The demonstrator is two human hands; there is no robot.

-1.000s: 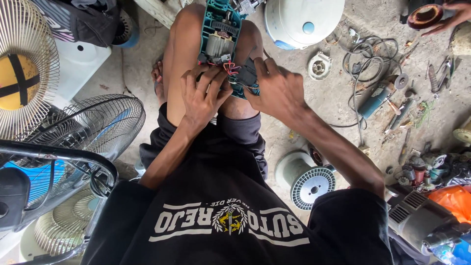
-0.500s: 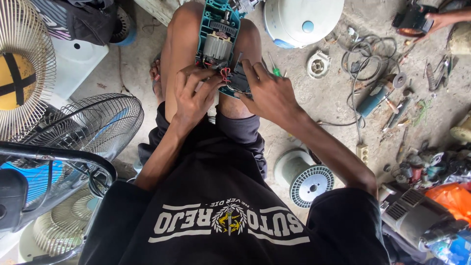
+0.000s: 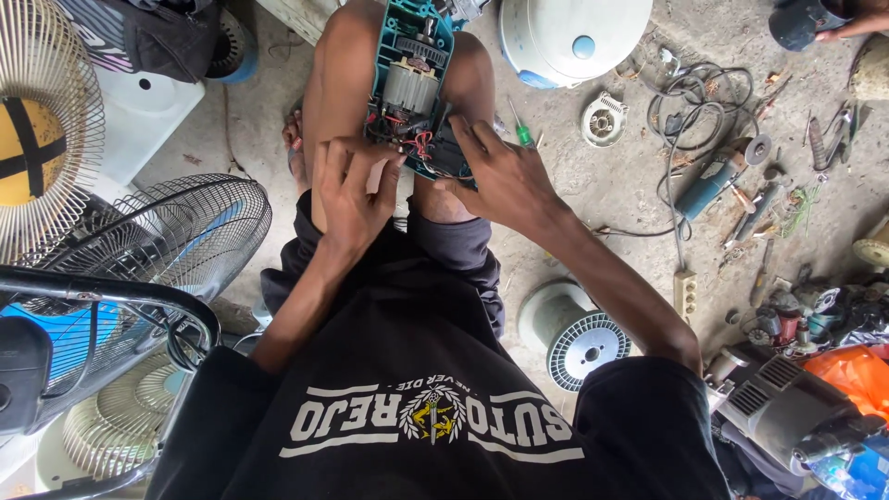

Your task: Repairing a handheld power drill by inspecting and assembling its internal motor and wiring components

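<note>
Head view: one opened teal power tool [image 3: 409,83], top centre, resting on the knees.
Left hand [image 3: 350,196]: fingers spread on its wiring, not gripping.
Right hand [image 3: 500,176]: pinching the tool's lower edge.
Fans: three grilles, left side; black one [image 3: 176,231] nearest.
Around: green screwdriver [image 3: 520,130], wire spool [image 3: 582,338], power strip [image 3: 685,293].

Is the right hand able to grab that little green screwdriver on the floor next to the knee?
Probably yes. The right hand rests on the opened teal power tool, and the green screwdriver lies just beside it on bare floor, with nothing over it.

Opened teal power tool [image 3: 412,79], motor exposed, lies across the knees.
</note>
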